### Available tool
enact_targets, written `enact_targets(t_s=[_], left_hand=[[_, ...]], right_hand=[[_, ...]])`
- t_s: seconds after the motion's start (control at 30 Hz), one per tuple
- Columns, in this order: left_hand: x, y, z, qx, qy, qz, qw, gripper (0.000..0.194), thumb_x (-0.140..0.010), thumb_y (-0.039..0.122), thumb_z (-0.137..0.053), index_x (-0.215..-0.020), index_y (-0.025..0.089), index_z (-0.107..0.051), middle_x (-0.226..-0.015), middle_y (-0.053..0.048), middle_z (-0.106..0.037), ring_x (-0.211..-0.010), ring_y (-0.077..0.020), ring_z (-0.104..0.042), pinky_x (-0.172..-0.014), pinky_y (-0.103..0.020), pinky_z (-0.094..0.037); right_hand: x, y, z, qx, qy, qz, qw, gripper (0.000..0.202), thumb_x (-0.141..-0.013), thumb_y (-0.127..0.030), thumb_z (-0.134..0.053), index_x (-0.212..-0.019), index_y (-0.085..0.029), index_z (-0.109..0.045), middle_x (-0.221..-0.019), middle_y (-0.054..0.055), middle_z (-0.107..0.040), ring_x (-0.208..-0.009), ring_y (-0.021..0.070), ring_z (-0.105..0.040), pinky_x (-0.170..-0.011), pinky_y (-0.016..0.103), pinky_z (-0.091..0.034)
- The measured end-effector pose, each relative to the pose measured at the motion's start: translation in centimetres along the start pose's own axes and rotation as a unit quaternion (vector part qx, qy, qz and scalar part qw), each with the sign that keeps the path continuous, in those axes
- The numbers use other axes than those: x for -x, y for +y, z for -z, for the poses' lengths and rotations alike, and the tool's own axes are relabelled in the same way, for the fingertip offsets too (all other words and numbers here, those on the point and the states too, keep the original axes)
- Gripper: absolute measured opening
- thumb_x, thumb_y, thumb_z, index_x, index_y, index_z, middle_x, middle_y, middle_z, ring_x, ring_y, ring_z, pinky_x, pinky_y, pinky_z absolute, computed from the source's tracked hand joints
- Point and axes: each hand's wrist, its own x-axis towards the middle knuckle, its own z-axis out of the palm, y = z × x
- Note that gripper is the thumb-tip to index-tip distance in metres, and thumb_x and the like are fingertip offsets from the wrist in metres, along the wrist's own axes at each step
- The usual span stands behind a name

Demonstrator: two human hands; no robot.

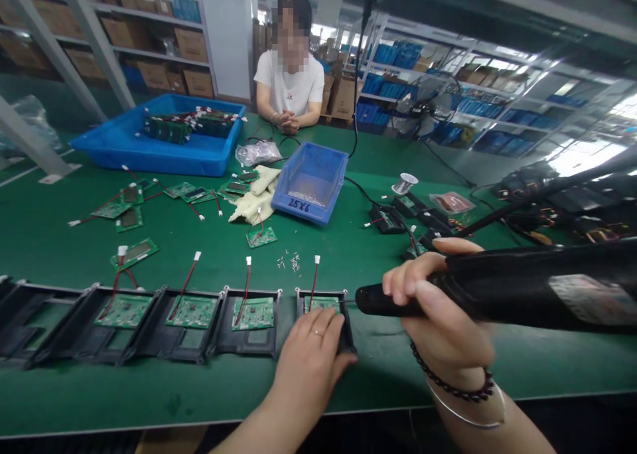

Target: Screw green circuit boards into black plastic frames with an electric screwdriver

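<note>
My left hand lies over the rightmost black housing, its fingers resting on the green circuit board inside and the thumb at the housing's right side. Fingers of my right hand wrap round a black electric screwdriver, whose thin bit points left at the board's right edge. A red wire with a white plug stands up from that board. To the left, a row of black housings holds more boards. Small screws lie loose behind them.
Behind are a blue screw bin, a large blue tray, a cloth, a solder spool and loose boards. Black modules lie at right. A person sits across the table, hands clasped.
</note>
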Motion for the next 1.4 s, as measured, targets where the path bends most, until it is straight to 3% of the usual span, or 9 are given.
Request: enact_targets(t_s=[0.1,0.23,0.53,1.13,1.4], left_hand=[[0.9,0.4,-1.6,-0.047,-0.050,-0.003,0.998,0.014,-0.094,0.023,-0.060,-0.100,0.010,-0.063,-0.115,-0.017,-0.073,-0.104,-0.0305,-0.071,-0.080,-0.041,-0.062],[1.5,0.3,-2.4,-0.067,-0.075,-0.014,0.995,0.007,-0.094,0.014,-0.056,-0.090,0.012,-0.062,-0.120,-0.018,-0.071,-0.111,-0.0292,-0.069,-0.082,-0.038,-0.060],[2.1,0.2,-2.7,-0.074,-0.081,-0.006,0.994,0.007,-0.095,0.016,-0.058,-0.088,0.015,-0.061,-0.125,-0.016,-0.069,-0.116,-0.0267,-0.066,-0.088,-0.035,-0.056],[1.9,0.3,-2.7,-0.072,-0.088,0.002,0.994,0.004,-0.093,0.017,-0.059,-0.089,0.016,-0.059,-0.123,-0.016,-0.070,-0.115,-0.0262,-0.067,-0.084,-0.035,-0.057],[1.7,0.3,-2.4,-0.068,-0.072,-0.008,0.995,0.010,-0.095,0.014,-0.053,-0.087,0.016,-0.060,-0.121,-0.017,-0.071,-0.113,-0.0270,-0.068,-0.084,-0.036,-0.057]], right_hand=[[0.4,1.4,0.7,0.031,-0.022,-0.008,0.999,0.033,-0.085,-0.014,-0.069,-0.114,-0.027,-0.062,-0.066,-0.007,-0.061,-0.054,0.0120,-0.056,-0.055,0.027,-0.052],[0.5,2.2,1.4,0.043,-0.018,-0.010,0.999,0.035,-0.086,-0.013,-0.067,-0.117,-0.026,-0.061,-0.067,-0.007,-0.062,-0.055,0.0117,-0.058,-0.056,0.027,-0.052],[0.3,1.8,1.4,0.040,-0.010,-0.026,0.999,0.031,-0.086,-0.019,-0.070,-0.115,-0.026,-0.063,-0.066,-0.007,-0.060,-0.053,0.0115,-0.056,-0.056,0.028,-0.052],[0.8,0.9,1.2,0.074,-0.058,-0.024,0.995,0.034,-0.089,-0.016,-0.066,-0.120,-0.028,-0.058,-0.068,-0.005,-0.059,-0.056,0.0158,-0.057,-0.056,0.033,-0.052],[1.2,2.1,1.6,0.122,-0.057,-0.039,0.990,0.036,-0.087,-0.016,-0.068,-0.118,-0.029,-0.058,-0.068,-0.006,-0.058,-0.056,0.0147,-0.057,-0.058,0.033,-0.050]])
